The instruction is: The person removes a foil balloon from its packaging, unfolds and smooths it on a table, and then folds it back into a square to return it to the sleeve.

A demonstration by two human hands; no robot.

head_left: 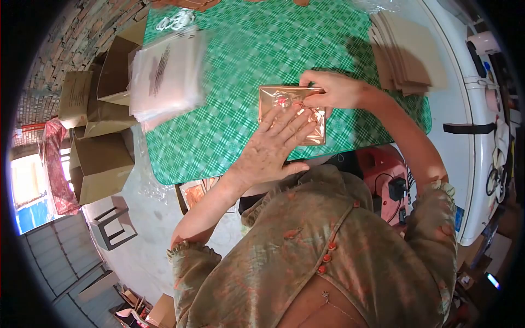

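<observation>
A shiny copper-coloured flat packet (316,134) lies on the green checked tablecloth (240,60), near the table's front edge. A round clear spot with a bit of red shows near its top. My left hand (273,142) rests flat across the packet's lower left part, fingers spread and thumb out to the side. At the packet's upper right corner is my right hand (333,90), its fingers bent and pinched together at the edge. What lies between those fingertips is too small to make out.
A stack of clear plastic sleeves (169,74) lies at the table's left, with white loops (175,20) behind. Brown flat cardboard pieces (402,52) are stacked at the right. Open cartons (104,164) stand left of the table. A pink stool (383,169) is below the right edge.
</observation>
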